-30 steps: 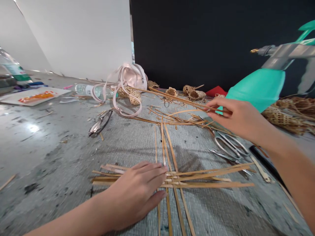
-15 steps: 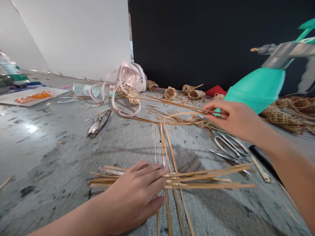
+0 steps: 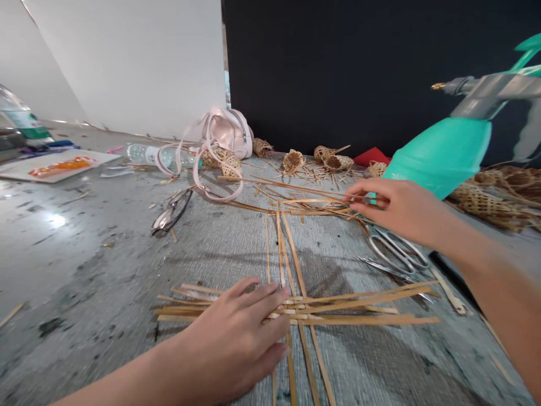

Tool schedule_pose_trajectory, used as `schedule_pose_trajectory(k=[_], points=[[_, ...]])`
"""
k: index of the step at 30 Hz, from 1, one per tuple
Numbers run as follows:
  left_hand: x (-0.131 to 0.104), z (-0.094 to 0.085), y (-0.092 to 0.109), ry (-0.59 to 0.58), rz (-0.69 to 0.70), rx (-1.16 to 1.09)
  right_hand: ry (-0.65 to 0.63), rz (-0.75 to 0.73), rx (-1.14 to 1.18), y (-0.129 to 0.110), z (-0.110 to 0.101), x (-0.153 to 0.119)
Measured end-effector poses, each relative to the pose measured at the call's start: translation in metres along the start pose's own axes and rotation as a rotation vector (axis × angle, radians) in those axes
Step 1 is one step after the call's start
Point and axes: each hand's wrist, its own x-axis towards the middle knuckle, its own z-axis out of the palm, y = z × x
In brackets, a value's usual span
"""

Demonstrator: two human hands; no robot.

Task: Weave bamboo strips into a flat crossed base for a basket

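A flat cross of interlaced bamboo strips (image 3: 372,320) lies on the table in front of me. My left hand (image 3: 240,332) rests on the left part of its weave, fingers stretched out and lying flat, hiding some of the crossings. Farther off to the right, my right hand (image 3: 399,211) pinches thin bamboo strips (image 3: 291,186) that point leftward; exactly how many cannot be made out. Beneath these strips is a loose bundle of other bamboo strips (image 3: 253,208) on the table.
Scissors (image 3: 397,254) and pointed metal tools lie right of the weave. A green spray bottle (image 3: 439,152) stands behind my right hand. Eyeglasses (image 3: 171,214), a pink bag (image 3: 230,132), a plastic bottle (image 3: 143,153) and small woven baskets (image 3: 292,162) are farther back.
My right hand has lowered slightly with the bamboo strips, bringing them closer to the loose bundle. My left hand stays flat on the weave, almost unmoved.
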Motion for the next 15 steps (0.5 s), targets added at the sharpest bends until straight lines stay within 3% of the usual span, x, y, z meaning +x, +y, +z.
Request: schedule_pose_trajectory(k=[15], points=[[-0.0026, 0.007, -0.001, 0.185, 0.054, 0.023, -0.288, -0.013, 0.082, 0.0035, 0.0042, 0.0024]])
